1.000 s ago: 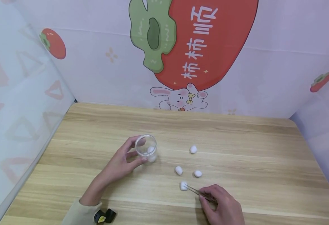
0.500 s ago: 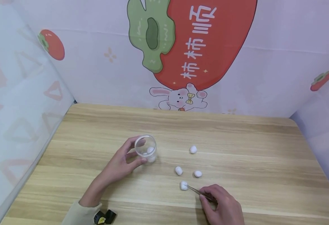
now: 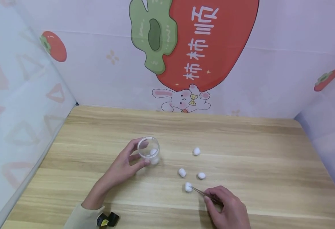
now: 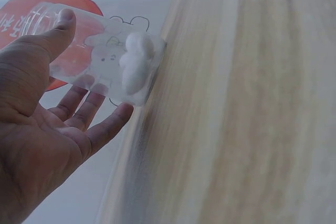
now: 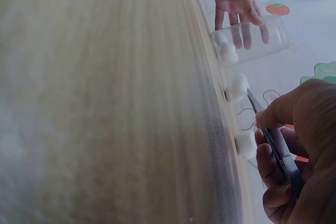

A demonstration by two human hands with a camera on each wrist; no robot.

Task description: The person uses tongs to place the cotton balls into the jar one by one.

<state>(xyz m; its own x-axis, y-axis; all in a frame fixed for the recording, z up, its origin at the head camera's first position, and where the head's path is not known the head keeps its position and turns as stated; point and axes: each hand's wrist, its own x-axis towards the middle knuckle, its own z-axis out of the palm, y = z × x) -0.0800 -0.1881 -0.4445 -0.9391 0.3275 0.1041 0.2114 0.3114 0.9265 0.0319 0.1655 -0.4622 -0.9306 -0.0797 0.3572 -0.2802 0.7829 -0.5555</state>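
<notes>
My left hand [image 3: 121,168] holds a clear plastic jar [image 3: 148,156] upright on the table, thumb on one side and fingers on the other. Several white cotton balls [image 4: 137,66] lie at its bottom. In my right hand [image 3: 228,208] is a pair of metal tweezers [image 3: 204,194], pinched between thumb and fingers. Their tips are at a cotton ball [image 3: 188,187]; whether it is off the table I cannot tell. Beyond it lie three more, a left one [image 3: 182,172], a right one [image 3: 201,175] and a farther one [image 3: 196,151].
The wood-grain table [image 3: 256,178] runs back to a white printed cloth [image 3: 98,79] with a large red fruit and a rabbit. Cloth also hangs along the left and right sides. A small black object [image 3: 108,219] is at the left sleeve.
The cotton ball at the tweezer tips has shifted very slightly away and to the right, turning a little. My left hand and the jar stay in place.
</notes>
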